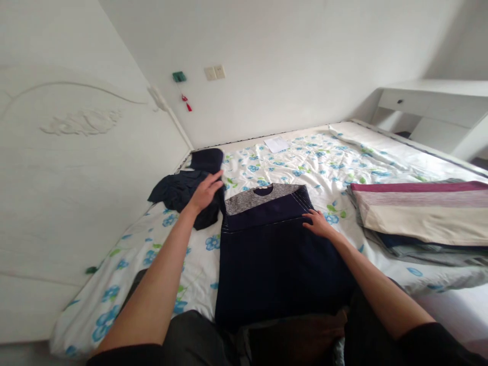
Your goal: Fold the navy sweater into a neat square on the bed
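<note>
A dark navy long-sleeved top (274, 264) with a speckled grey yoke lies spread on the bed, its round collar facing away from me and its hem near my lap. My left hand (208, 192) is closed on the left sleeve (207, 159), and the sleeve's end flops over beyond my fingers. My right hand (318, 223) rests on the top's right side, just below the shoulder, with its fingers spread. Partly behind my left forearm and hand lies a crumpled dark garment (175, 190).
A stack of folded clothes (419, 213) sits on the right of the bed. Flowered sheet (320, 157) covers the mattress, with a white paper (277, 145) near the wall. The carved headboard (68, 178) rises at left; a white desk (430, 109) stands at far right.
</note>
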